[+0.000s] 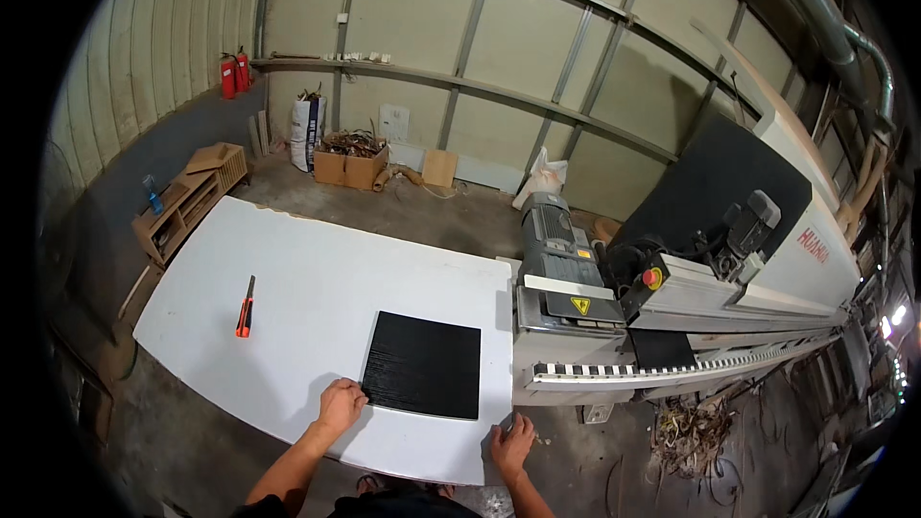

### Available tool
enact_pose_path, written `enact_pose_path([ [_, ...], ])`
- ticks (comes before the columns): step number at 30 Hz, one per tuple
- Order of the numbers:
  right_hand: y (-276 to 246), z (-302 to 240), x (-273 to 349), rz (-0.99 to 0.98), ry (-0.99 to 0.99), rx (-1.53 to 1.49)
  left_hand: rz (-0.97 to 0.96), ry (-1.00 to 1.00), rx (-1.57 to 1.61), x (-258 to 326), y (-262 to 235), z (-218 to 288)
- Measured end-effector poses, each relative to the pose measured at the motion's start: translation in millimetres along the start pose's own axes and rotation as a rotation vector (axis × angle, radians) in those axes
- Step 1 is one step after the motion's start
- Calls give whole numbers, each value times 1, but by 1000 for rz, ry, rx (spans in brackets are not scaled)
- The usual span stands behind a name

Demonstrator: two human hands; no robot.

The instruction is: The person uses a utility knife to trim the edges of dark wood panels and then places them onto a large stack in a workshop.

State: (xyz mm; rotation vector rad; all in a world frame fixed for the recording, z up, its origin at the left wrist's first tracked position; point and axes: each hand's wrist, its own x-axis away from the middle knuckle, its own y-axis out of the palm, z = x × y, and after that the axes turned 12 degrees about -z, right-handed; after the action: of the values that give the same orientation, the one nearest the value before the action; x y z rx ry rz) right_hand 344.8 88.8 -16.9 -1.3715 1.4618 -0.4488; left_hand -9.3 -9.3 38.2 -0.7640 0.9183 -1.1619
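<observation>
**My left hand (342, 405) at the corner of a square black panel (424, 366)**

The panel lies flat on a white worktable (317, 259), toward its right end, directly in front of me. My left fingers are curled in at its near left corner, touching or almost touching; I cannot tell whether they pinch the edge. My right hand (512, 444) is at the table's right edge, apart from the panel, fingers bent and thumb a little away from them; whether it grips anything I cannot make out.

The panel looks thin, flat and fairly stiff, and I judge it light enough for two hands. Its face has a streaky sheen, so it may be slippery; the corners look likeliest to chip. Opposite side edges seem the best hold, fingertips under, thumbs on top.

Well to the left lies an orange-and-black utility knife (246, 312). Beyond the table's right end stands a grey-and-white machine (576, 307) with a black-and-white toothed track (614, 374).
</observation>
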Motion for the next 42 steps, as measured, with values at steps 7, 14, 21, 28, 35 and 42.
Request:
enact_pose_path([
  [7,-10,0,-6,-341,360,-240,-36,123,286,-49,-4,89],
  [14,2,-5,-8,-382,494,-316,-351,168,550,-122,47,164],
  [21,-7,-8,-14,-417,570,-308,-537,34,688,-203,102,215],
  [28,-15,-13,-22,-473,622,-296,-571,-112,755,-259,136,263],
  [35,-12,-16,-21,-443,590,-283,-464,-397,1327,-270,158,239],
  [42,-5,-6,-13,-343,520,-245,-411,-488,1643,-219,89,151],
])
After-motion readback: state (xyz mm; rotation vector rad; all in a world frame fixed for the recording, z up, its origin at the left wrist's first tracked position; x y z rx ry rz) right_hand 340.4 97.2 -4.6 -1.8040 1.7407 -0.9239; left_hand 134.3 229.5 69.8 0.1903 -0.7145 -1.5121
